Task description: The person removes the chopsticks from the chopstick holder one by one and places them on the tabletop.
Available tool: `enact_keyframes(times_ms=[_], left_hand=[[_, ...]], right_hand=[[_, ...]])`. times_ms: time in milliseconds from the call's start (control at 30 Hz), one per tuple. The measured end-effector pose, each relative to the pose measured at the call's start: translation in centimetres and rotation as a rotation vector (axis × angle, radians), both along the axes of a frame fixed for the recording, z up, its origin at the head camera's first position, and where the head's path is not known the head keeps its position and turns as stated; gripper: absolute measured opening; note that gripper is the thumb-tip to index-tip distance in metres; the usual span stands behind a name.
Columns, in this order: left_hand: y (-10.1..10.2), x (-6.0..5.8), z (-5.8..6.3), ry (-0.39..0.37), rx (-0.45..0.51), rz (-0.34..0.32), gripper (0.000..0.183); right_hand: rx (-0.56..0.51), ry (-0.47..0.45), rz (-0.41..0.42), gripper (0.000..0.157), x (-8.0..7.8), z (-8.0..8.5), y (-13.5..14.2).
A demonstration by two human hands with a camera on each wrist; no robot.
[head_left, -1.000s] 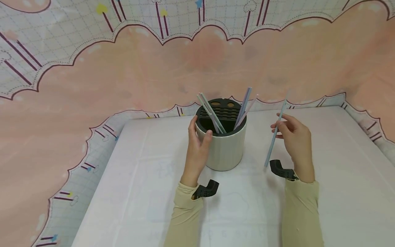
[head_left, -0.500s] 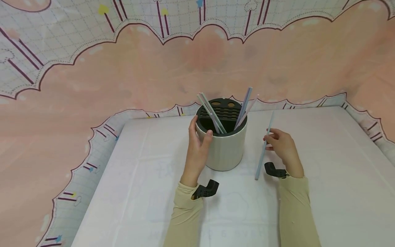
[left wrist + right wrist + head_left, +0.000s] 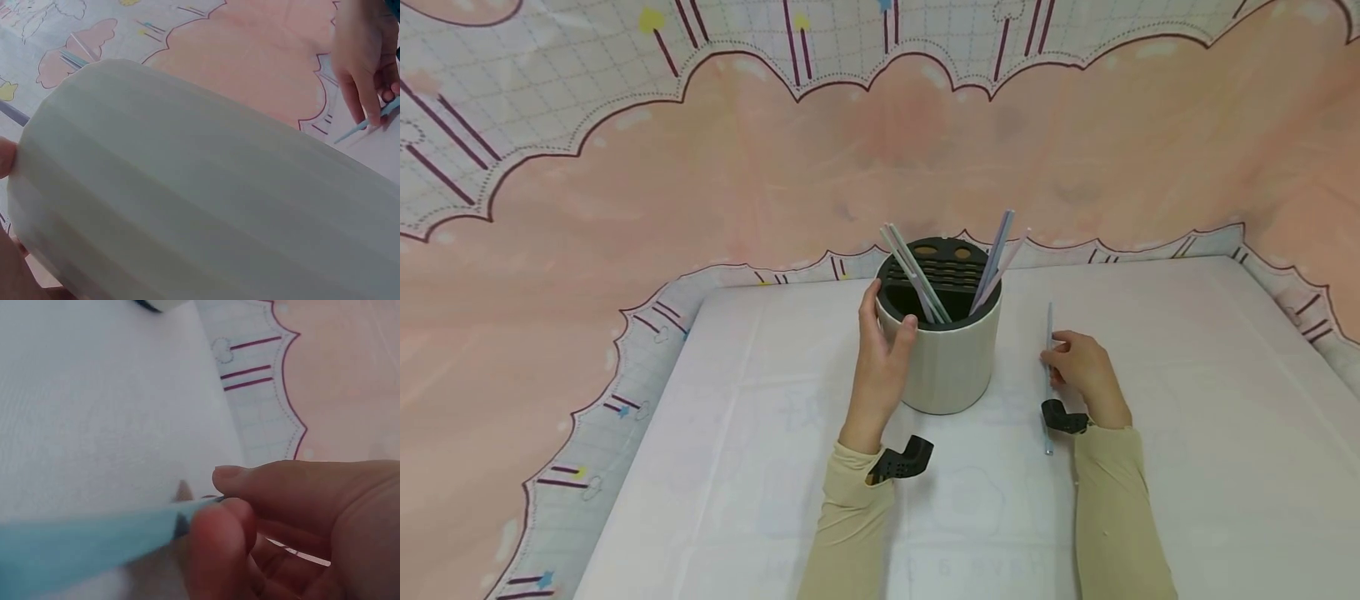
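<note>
My left hand (image 3: 877, 367) grips the left side of a white ribbed utensil holder (image 3: 947, 375), thumb at the front of its rim. The holder stands upright and has a black slotted top (image 3: 943, 262). Pale green straws (image 3: 917, 271) lean left in its opening; purple straws (image 3: 994, 258) and a pink one (image 3: 1011, 258) lean right. To the right of the holder, my right hand (image 3: 1078, 367) pinches a light blue straw (image 3: 1049, 321) between thumb and fingers, low over the table. In the right wrist view the blue straw (image 3: 94, 544) runs left from the fingertips.
A white cloth-covered table (image 3: 760, 467) lies under both hands. Behind it hangs a peach backdrop (image 3: 880, 167) with a scalloped white border. A black wrist camera (image 3: 1063, 417) sits on the right wrist, another camera (image 3: 904, 460) on the left.
My right hand has come down and slightly left with the blue straw, lowering it toward the table; the straw now points more straight away. The left hand and holder have stayed put.
</note>
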State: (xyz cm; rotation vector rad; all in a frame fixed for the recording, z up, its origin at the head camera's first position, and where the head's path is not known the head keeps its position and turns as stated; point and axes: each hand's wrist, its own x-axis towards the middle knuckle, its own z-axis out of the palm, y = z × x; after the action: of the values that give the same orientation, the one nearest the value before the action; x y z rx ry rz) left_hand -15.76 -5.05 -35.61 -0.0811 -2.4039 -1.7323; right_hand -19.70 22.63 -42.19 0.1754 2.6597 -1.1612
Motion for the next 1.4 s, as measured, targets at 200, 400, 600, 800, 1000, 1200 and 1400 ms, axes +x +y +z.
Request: enact_keyframes(times_ms=[200,400,600,800,1000,1200,1400], left_hand=[[0.0,-0.1,0.1,0.004,-0.003,-0.004,0.065],[-0.1,-0.1,0.0,0.001,0.002,-0.002,0.065],[-0.2,-0.6,0.1,-0.006,0.000,-0.008,0.064],[-0.3,-1.0,0.2,-0.015,0.003,-0.011,0.063],[-0.4,-1.1,0.4,-0.011,0.008,-0.013,0.064],[-0.4,-1.1,0.4,-0.012,0.006,-0.008,0.063],[-0.3,-1.0,0.4,-0.009,0.003,-0.007,0.063]], right_hand=[[0.019,0.000,-0.046,0.050,0.0,-0.3,0.0],[0.058,0.031,-0.053,0.046,0.0,-0.4,0.0],[0.043,0.059,-0.083,0.043,0.2,0.2,-0.2],[-0.017,0.230,-0.182,0.039,-0.3,1.6,-0.4],[-0.129,0.419,-0.280,0.034,-0.3,3.8,-1.4],[-0.304,0.640,-0.325,0.029,0.2,6.1,-3.5],[-0.398,0.743,-0.261,0.031,1.2,8.5,-6.1]])
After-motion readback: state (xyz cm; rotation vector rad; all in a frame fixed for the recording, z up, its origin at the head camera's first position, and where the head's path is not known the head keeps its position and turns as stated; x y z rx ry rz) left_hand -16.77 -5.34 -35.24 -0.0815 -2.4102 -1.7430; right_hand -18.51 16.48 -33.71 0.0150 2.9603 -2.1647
